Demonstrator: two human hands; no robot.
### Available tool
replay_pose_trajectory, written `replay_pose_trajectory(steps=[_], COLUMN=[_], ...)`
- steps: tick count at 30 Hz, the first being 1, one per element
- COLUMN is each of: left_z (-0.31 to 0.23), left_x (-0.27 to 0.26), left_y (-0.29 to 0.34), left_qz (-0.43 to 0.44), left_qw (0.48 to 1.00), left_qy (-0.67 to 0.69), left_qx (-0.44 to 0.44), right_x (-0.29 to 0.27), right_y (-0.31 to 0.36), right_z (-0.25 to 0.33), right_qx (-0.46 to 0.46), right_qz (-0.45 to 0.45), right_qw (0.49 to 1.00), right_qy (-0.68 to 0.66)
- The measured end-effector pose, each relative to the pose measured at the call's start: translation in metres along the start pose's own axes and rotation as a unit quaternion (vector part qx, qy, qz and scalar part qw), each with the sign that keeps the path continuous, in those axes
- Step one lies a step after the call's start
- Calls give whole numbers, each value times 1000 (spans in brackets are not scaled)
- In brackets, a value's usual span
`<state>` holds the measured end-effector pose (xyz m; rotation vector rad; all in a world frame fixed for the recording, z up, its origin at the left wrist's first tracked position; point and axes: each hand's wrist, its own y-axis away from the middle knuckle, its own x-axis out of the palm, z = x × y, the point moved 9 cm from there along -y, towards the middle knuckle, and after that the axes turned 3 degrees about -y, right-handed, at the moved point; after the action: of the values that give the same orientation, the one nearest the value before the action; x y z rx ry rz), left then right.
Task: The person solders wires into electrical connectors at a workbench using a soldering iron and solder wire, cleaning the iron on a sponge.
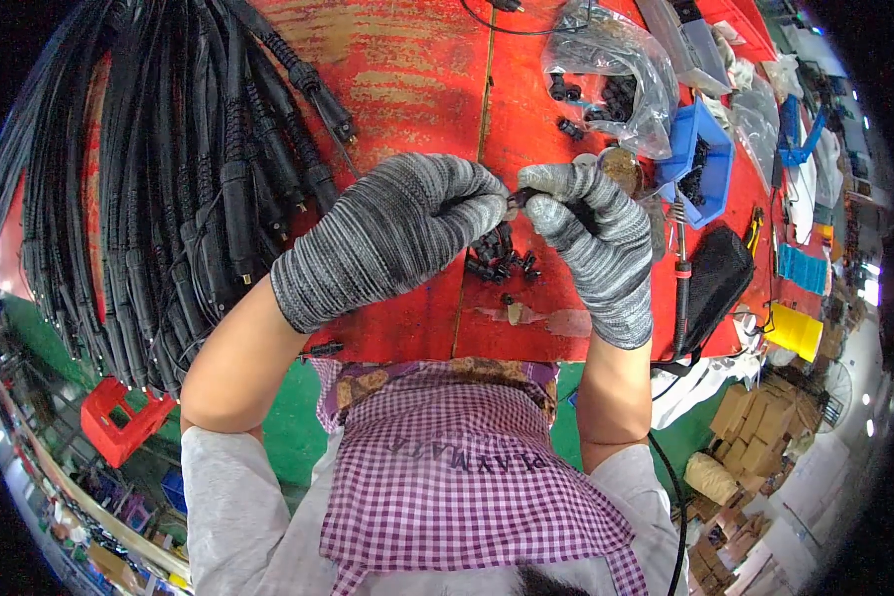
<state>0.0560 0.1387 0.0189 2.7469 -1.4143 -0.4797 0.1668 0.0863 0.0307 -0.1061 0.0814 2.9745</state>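
Both my hands wear grey striped knit gloves and meet over the red table [417, 328]. My left hand [397, 223] is closed, thumb and forefinger pinched together at a small dark part [516, 202]. From the other side my right hand [601, 233] pinches the same spot with thumb and fingertips. The part is mostly covered by the gloves, so its kind cannot be made out. Just below the fingertips lies a small pile of black connector pieces [497, 260]. A bundle of black cables with connector ends [233, 189] lies to the left of my left hand.
At the upper right, a clear plastic bag [656, 99] holds black fittings. Beside it stands a blue bin [717, 184] of small black parts. A soldering iron [681, 268] stands right of my right hand, by a black mesh holder [715, 283]. A red plastic crate [119, 422] sits lower left.
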Motion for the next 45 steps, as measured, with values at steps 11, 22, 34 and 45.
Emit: replay_pose_trajectory(steps=[11, 22, 34, 45], left_z=[-6, -20, -22, -13], left_x=[-1, 2, 0, -2], left_y=[1, 7, 8, 6], left_qz=[-44, -136, -134, -76], left_qw=[992, 953, 961, 987], left_qy=[-105, -237, -208, -97], left_qx=[54, 129, 123, 107], right_x=[-1, 2, -7, -8], right_y=[2, 5, 8, 7], right_z=[2, 9, -19, -28], right_qx=[-56, -46, 101, 110], right_qz=[-40, -82, -5, -6], right_qw=[990, 973, 995, 991], right_qy=[120, 212, -5, -72])
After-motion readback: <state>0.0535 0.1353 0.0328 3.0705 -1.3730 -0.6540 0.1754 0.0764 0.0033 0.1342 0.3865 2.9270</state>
